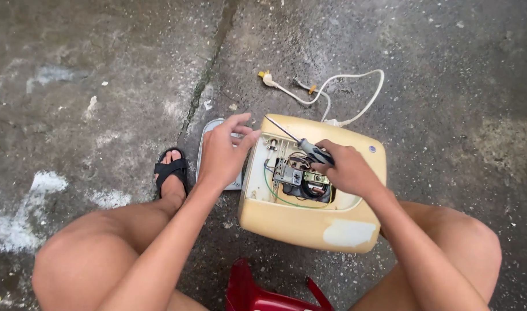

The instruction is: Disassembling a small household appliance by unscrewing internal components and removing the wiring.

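Note:
A cream plastic appliance housing (309,222) lies open on the concrete ground between my knees, showing wires and a black and metal part (301,179) inside. My right hand (347,170) is closed around a screwdriver (309,148) with a dark handle; its thin shaft points up and to the left over the housing's far edge. My left hand (223,152) rests on the housing's left rim, fingers spread, holding nothing. Under that hand lies a flat grey panel (208,131).
A white power cord with a plug (326,92) trails from the back of the housing. My left foot in a black sandal (171,173) stands beside the panel. Part of a red plastic stool (257,291) shows at the bottom edge.

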